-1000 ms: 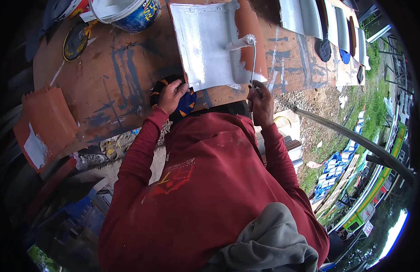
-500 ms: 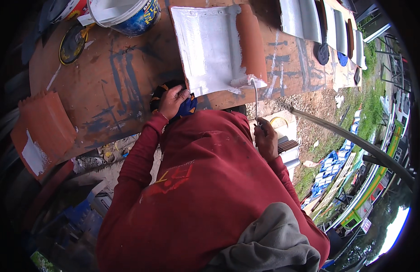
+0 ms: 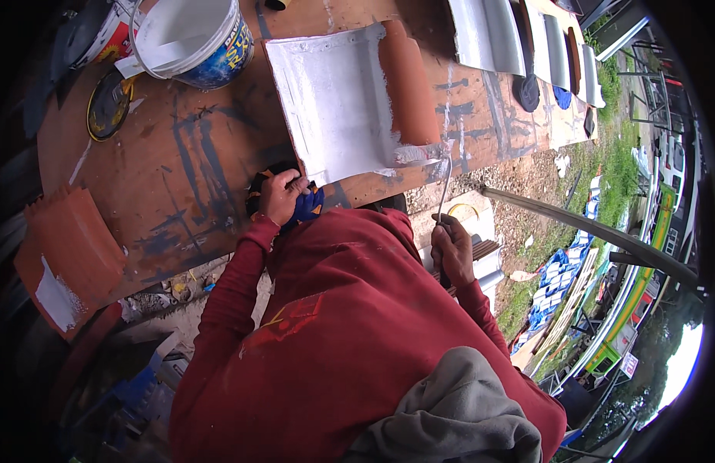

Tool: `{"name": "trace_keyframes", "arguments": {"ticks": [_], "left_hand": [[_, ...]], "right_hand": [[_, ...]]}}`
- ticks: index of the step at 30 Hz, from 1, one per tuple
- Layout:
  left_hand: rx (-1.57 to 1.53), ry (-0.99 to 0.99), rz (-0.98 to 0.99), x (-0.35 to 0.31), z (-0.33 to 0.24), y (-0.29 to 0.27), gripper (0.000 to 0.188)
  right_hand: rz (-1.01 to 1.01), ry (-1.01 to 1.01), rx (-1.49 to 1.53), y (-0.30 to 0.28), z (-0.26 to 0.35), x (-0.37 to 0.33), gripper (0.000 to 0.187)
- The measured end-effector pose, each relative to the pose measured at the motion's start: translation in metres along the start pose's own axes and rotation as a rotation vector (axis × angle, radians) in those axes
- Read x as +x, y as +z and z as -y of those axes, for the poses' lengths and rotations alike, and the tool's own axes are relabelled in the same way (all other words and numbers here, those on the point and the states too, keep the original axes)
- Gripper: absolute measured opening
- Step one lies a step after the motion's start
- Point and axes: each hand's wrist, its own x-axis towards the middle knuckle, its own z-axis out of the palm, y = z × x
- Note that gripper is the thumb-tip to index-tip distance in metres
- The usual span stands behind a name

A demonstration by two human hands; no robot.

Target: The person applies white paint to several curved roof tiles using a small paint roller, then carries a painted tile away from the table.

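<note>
A curved roof tile [image 3: 334,108] lies on the workbench in front of me, mostly coated white, with a bare terracotta band [image 3: 408,85] along its right side. My left hand [image 3: 280,197] has its fingers closed on the tile's near left corner, over a dark blue and orange cloth [image 3: 307,204]. In my closed right hand [image 3: 455,251] is the handle of a small paint roller [image 3: 415,154]. Its thin bent metal rod runs up to the white-loaded sleeve, which sits at the near end of the terracotta band.
A paint bucket [image 3: 211,54] stands at the back left, beside a round black lid [image 3: 109,104]. Terracotta tiles [image 3: 79,239] are stacked at the left edge. More coated tiles [image 3: 489,38] line the far right. A slanting metal pole [image 3: 589,231] crosses beyond the bench at right.
My right hand has drawn the roller slightly nearer and to the right along the tile's near end. The left hand keeps its place at the corner; the whole view has shifted a little.
</note>
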Motion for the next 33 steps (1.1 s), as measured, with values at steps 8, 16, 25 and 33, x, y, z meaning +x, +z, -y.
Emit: {"name": "trace_keyframes", "arguments": {"ticks": [8,16,25,33], "left_hand": [[0.054,0.085,-0.109,0.003,0.029,0.001,0.052],[0.042,-0.004,-0.061,0.001,0.006,-0.005,0.056],[-0.023,-0.071,-0.054,0.007,0.015,-0.014,0.072],[0.061,-0.030,-0.013,0.011,0.018,-0.008,0.076]], "right_hand": [[-0.083,-0.216,-0.068,0.051,0.069,0.137,0.028],[-0.065,-0.295,-0.189,0.062,0.139,0.202,0.022],[-0.075,-0.157,-0.198,0.066,0.110,0.151,0.023],[-0.104,-0.295,-0.266,0.079,0.139,0.212,0.023]]}}
